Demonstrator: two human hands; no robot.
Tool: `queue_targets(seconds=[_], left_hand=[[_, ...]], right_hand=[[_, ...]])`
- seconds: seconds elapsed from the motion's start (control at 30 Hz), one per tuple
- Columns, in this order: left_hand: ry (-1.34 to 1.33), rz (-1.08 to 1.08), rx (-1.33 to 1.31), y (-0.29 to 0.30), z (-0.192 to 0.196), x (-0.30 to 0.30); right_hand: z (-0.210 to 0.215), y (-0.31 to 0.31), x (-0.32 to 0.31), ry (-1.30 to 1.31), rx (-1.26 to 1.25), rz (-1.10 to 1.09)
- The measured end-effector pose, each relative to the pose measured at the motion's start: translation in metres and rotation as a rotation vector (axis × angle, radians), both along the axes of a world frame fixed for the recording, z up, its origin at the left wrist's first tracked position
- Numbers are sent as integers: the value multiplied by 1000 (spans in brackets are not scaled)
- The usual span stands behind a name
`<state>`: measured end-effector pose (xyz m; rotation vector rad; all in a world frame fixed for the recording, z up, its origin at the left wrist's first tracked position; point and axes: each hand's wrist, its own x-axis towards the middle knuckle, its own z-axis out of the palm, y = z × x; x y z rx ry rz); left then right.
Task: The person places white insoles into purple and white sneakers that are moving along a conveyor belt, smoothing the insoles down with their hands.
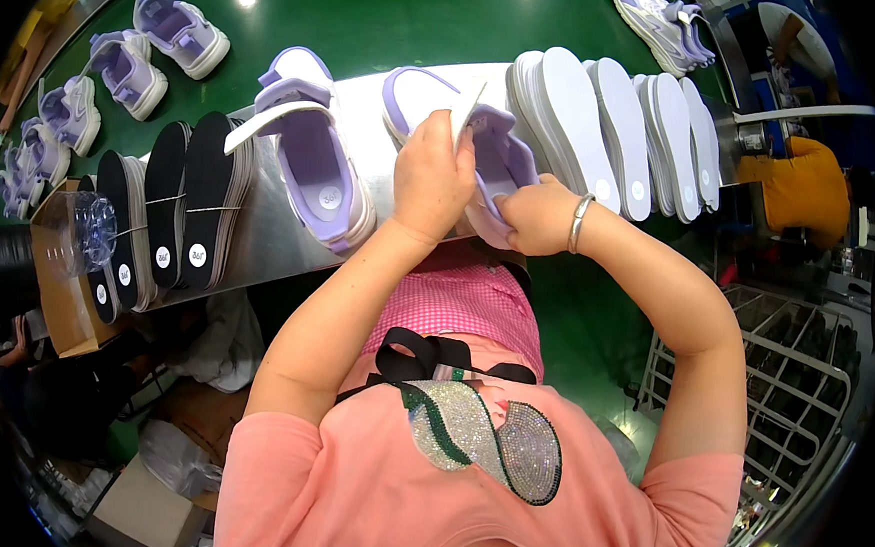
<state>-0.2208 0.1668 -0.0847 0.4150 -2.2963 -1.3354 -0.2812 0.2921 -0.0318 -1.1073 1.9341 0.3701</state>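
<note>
A white and lilac sneaker (505, 147) is held between my two hands at the bench's near edge, its toe pointing away from me. My left hand (433, 178) is closed at the shoe's left side, pinching what looks like its white strap (466, 113). My right hand (541, 217) grips the heel, with fingers at the collar. To the left, a matching sneaker (314, 156) lies on the bench with its strap folded open and a round white sticker on the insole inside. Part of the held shoe is hidden behind my left hand.
Stacks of white insoles (577, 127) stand on the metal bench (269, 248) at right, tied black insoles (166, 202) at left. Several sneakers (129, 72) line the green surface at far left, more (663, 27) at far right. A cardboard box (60, 296) sits left, a wire rack (786, 385) right.
</note>
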Motion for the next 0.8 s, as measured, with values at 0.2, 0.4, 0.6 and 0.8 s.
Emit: queue_targets(seconds=[0.2, 0.4, 0.6, 0.8], left_hand=[[25, 26, 20, -3, -7, 14], [19, 57, 194, -10, -15, 42], [60, -25, 162, -7, -7, 20], [-47, -54, 676, -6, -9, -4]], right_hand=[[12, 16, -1, -76, -448, -121], [76, 17, 4, 4, -930, -446], [9, 21, 27, 211, -409, 39], [-12, 16, 7, -3, -316, -77]])
